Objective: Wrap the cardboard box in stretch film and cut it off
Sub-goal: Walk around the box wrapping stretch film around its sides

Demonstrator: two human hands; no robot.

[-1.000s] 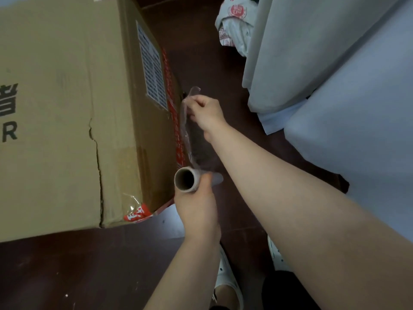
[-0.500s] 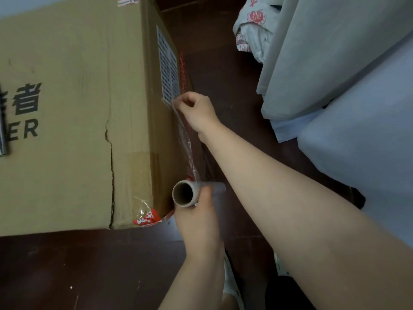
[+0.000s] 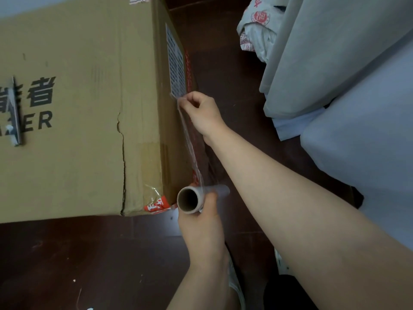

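Observation:
A large brown cardboard box (image 3: 78,108) with black lettering and red tape at its corner stands on the dark floor. My left hand (image 3: 201,222) grips the stretch film roll (image 3: 190,200), whose cardboard core faces me, beside the box's near right corner. A strip of clear film (image 3: 190,144) runs from the roll up along the box's right side. My right hand (image 3: 203,113) pinches the film's free end against that side, just below a white printed label (image 3: 176,66).
A metal tool (image 3: 15,113) lies on the box top at the far left. Grey and pale blue fabric (image 3: 335,63) hangs at the right, with a white printed plastic bag (image 3: 257,30) behind it. Dark wooden floor (image 3: 89,260) lies in front.
My right hand has carried the film end leftward onto the box's right side, under the label. The film strip is pulled longer and tauter. The roll stays by the corner.

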